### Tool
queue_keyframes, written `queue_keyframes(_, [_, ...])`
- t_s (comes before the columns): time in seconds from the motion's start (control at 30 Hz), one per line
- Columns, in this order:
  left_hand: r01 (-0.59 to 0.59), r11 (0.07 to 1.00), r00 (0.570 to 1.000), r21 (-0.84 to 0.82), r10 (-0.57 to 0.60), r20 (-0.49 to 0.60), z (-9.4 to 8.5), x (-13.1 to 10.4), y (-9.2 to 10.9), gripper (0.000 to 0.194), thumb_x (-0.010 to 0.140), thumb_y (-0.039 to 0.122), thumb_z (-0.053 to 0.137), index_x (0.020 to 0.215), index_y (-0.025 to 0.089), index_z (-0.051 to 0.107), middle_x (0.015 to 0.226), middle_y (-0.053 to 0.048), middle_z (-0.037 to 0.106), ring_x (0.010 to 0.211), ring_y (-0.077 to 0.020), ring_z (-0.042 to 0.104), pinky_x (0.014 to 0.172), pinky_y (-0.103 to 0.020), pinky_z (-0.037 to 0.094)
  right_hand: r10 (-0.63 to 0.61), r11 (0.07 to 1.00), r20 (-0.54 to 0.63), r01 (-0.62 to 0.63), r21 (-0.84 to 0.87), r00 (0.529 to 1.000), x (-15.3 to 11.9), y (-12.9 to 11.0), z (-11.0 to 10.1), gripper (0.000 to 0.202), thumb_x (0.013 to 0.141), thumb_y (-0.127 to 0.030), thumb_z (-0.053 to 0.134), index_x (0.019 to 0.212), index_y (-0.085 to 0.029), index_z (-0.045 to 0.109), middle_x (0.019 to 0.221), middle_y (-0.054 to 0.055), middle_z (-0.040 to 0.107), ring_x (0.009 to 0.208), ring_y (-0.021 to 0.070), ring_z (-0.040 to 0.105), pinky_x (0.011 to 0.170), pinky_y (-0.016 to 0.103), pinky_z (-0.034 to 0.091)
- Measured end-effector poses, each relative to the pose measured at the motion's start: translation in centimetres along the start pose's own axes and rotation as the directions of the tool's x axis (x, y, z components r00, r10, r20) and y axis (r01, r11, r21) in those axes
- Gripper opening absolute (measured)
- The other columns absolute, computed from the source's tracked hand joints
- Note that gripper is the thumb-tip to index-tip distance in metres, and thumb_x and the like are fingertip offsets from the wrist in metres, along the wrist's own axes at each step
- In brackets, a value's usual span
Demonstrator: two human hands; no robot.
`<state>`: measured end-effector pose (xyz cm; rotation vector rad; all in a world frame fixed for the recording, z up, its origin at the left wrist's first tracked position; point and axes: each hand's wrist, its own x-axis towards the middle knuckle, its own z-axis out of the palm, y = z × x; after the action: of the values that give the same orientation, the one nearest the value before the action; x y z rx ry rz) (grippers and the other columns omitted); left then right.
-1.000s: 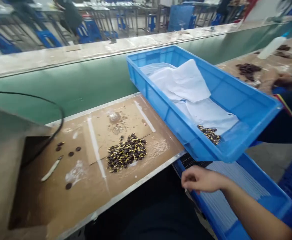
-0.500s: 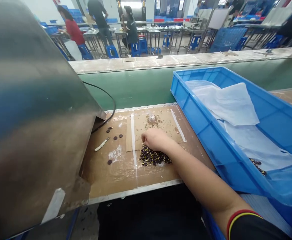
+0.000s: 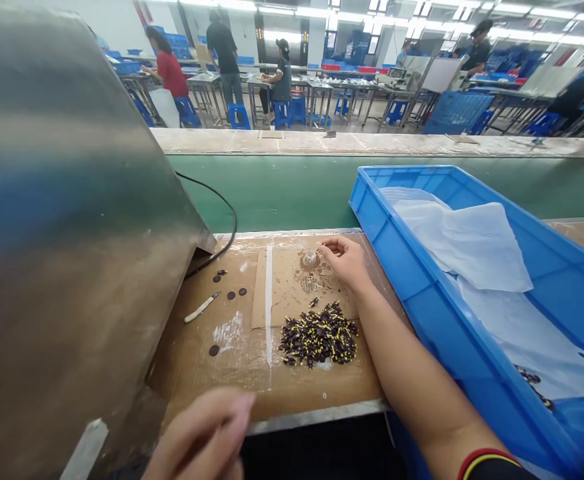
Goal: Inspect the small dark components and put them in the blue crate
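Note:
My right hand (image 3: 346, 261) is over the upper right of the cardboard sheet (image 3: 285, 283), beside a small whitish lump (image 3: 311, 257) ringed by brown stains. Its thumb and fingertips are pinched together; whatever they hold is too small to make out. Below it lies a pile of small dark pieces with yellow tips (image 3: 318, 337), one piece lying just above the pile. My left hand (image 3: 205, 437) is blurred at the bottom, in front of the table's near edge, fingers bent towards each other; its grip is smeared by motion.
A large metal housing (image 3: 72, 220) fills the left side. A white-handled knife (image 3: 201, 309) and several dark discs lie near it. On the right stands a blue crate (image 3: 402, 247) with white sheets (image 3: 472, 240). A green barrier (image 3: 282, 193) runs behind; people work beyond.
My right hand has moved from the pile up and right to beside the whitish lump, uncovering the pile. My left hand has come into view at the bottom. The view has tilted upward.

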<state>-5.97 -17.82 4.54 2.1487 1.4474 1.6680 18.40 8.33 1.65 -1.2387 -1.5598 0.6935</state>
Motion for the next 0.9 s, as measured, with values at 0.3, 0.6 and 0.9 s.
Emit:
queue_keyframes(0.3, [0.352, 0.854, 0.935, -0.383, -0.340, 0.100, 12.1, 10.2, -5.9, 0.022, 0.095, 0.020, 0.063, 0.113, 0.021, 0.075, 0.103, -0.007, 0.069, 0.090, -0.0148, 0.067, 0.081, -0.028, 0.058, -0.193, 0.956, -0.071, 0.172, -0.238, 0.979, -0.6, 1.2, 1.2, 0.015, 0.087, -0.029, 0.068, 0.093, -0.021, 0.078, 0.084, 0.003, 0.078, 0.071, 0.0174, 0.069, 0.074, 0.032, 0.054])
queue_keyframes(0.6, [0.480, 0.822, 0.877, -0.308, -0.459, 0.140, 12.7, 7.9, -8.7, 0.025, 0.097, 0.029, 0.061, 0.117, 0.022, 0.074, 0.108, -0.007, 0.067, 0.089, -0.0148, 0.065, 0.075, -0.029, 0.054, -0.287, 0.917, -0.042, 0.262, -0.301, 0.957, -0.4, 1.8, 1.5, 0.014, 0.091, -0.026, 0.067, 0.098, -0.021, 0.078, 0.093, 0.004, 0.079, 0.078, 0.0179, 0.070, 0.077, 0.032, 0.054])
queue_keyframes(0.9, [0.439, 0.853, 0.898, -0.282, -0.423, 0.117, 12.5, 8.2, -8.4, 0.021, 0.097, 0.024, 0.060, 0.112, 0.024, 0.074, 0.103, -0.006, 0.068, 0.092, -0.0162, 0.064, 0.080, -0.032, 0.052, -0.349, 0.865, 0.029, 0.334, -0.374, 0.937, -0.4, 1.4, 1.6, 0.016, 0.095, -0.027, 0.063, 0.102, -0.023, 0.077, 0.098, 0.005, 0.078, 0.085, 0.0202, 0.070, 0.082, 0.035, 0.054])
